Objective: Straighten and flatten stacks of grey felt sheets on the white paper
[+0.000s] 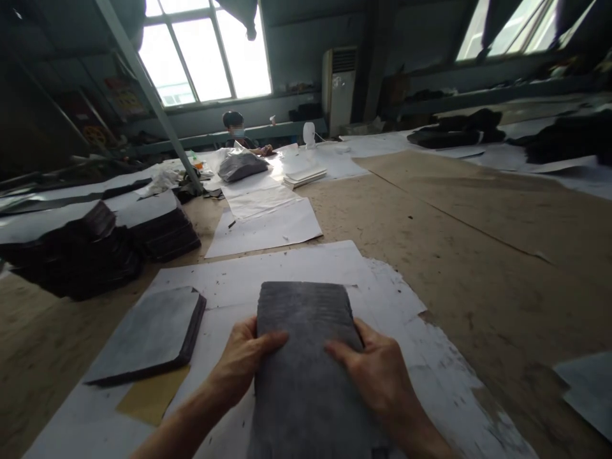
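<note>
A thick stack of dark grey fabric pieces (306, 389) is between my two hands, low in the middle of the view. My left hand (246, 354) grips its left edge, the thumb lying on top and the fingers hidden behind the side. On the opposite edge my right hand (375, 360) has the same grip, thumb on top. The far end of the stack shows its many layers, slightly fanned. Left of my hands, a second, flatter grey stack (148, 328) lies on white paper (224, 287), with a yellow-brown card (155, 395) partly beneath it.
Tall dark stacks topped with white sheets (157, 210) stand at the left. Behind a plastic-wrapped bundle (241, 166), a person (234, 127) sits at the table's far side. A slanted pole (148, 89) rises at left. Dark fabric heaps (459, 127) lie far right.
</note>
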`<action>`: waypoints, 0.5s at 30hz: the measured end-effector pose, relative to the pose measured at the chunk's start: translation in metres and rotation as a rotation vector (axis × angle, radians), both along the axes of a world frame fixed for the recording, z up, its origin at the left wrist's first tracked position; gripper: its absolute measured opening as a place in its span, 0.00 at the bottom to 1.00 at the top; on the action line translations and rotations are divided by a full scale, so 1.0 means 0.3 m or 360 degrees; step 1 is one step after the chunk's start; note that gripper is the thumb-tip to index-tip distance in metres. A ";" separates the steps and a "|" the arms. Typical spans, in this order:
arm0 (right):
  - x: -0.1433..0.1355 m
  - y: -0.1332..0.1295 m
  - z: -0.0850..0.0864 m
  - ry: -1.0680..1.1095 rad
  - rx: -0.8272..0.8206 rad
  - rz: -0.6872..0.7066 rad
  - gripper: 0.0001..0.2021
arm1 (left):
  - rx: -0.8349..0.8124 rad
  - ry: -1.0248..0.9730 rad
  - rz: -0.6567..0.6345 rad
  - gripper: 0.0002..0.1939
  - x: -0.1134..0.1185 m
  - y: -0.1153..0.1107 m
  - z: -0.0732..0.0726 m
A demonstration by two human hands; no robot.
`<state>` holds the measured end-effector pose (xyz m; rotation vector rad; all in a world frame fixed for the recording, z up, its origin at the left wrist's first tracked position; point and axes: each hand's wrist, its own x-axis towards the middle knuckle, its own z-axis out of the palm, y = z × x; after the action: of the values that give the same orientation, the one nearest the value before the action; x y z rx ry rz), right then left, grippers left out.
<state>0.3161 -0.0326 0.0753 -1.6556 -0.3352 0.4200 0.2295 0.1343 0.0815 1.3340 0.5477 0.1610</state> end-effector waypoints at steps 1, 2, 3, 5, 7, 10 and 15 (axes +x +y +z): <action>0.006 0.001 0.001 -0.0416 -0.0062 -0.0099 0.10 | 0.0223 -0.0063 0.0051 0.13 0.011 0.004 0.012; 0.014 0.004 0.005 -0.0789 -0.0095 -0.0180 0.08 | 0.0458 -0.0142 0.0105 0.11 0.024 0.010 0.024; 0.023 0.010 0.010 -0.1052 -0.0091 -0.0245 0.08 | 0.0653 -0.0220 0.0158 0.10 0.039 0.018 0.036; 0.050 0.028 0.027 -0.1044 -0.0089 -0.0285 0.09 | 0.0720 -0.0301 0.0204 0.09 0.074 0.037 0.054; 0.087 0.053 0.050 -0.0383 -0.0035 -0.0135 0.13 | 0.0379 -0.0250 0.0190 0.10 0.109 0.060 0.061; 0.150 0.089 0.071 0.0838 0.0308 0.0299 0.20 | -0.0164 -0.0108 0.0117 0.14 0.151 0.098 0.050; 0.200 0.129 0.037 0.0928 0.0344 0.0253 0.19 | -0.0517 0.0021 0.0025 0.16 0.204 0.165 0.018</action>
<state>0.3761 0.0060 0.0863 -1.2335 -0.0696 0.9255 0.2907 0.1839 0.0869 1.0156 0.5692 0.0723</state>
